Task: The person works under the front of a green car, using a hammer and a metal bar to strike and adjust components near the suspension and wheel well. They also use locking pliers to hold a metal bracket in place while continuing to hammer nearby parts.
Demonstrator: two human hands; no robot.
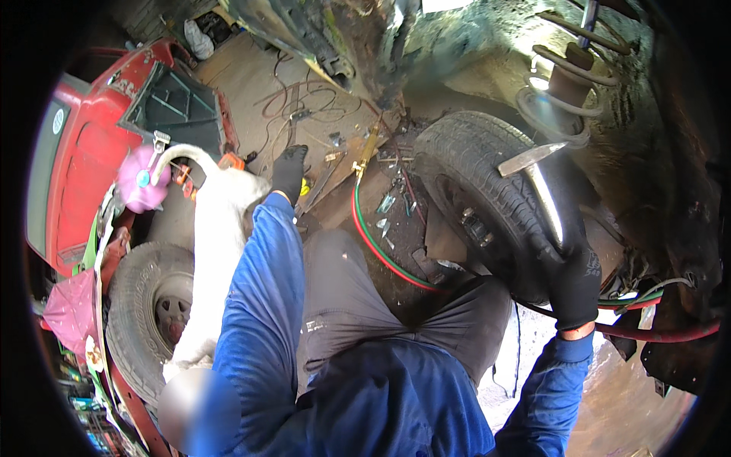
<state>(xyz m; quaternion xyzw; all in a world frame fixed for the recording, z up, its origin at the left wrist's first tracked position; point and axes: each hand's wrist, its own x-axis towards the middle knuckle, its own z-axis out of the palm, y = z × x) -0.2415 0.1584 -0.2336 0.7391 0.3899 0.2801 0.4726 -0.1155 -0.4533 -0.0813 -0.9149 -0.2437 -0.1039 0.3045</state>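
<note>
Wrapping its fingers around the lower handle of a hammer (545, 203), the gloved right hand (576, 288) was closed firmly, with the steel head beyond it, pointing away from the person. The hammer showed in front of a large black tyre (487, 183); whether its head touched the rubber, I could not tell. It lay well apart from the gloved left hand (289, 170), which was stretched forward on the other side of the tyre. The left fingers looked curled in, but I could not tell whether they held anything. Between the left hand and the tyre was a brass torch (367, 152), joined to red and green hoses (381, 260).
</note>
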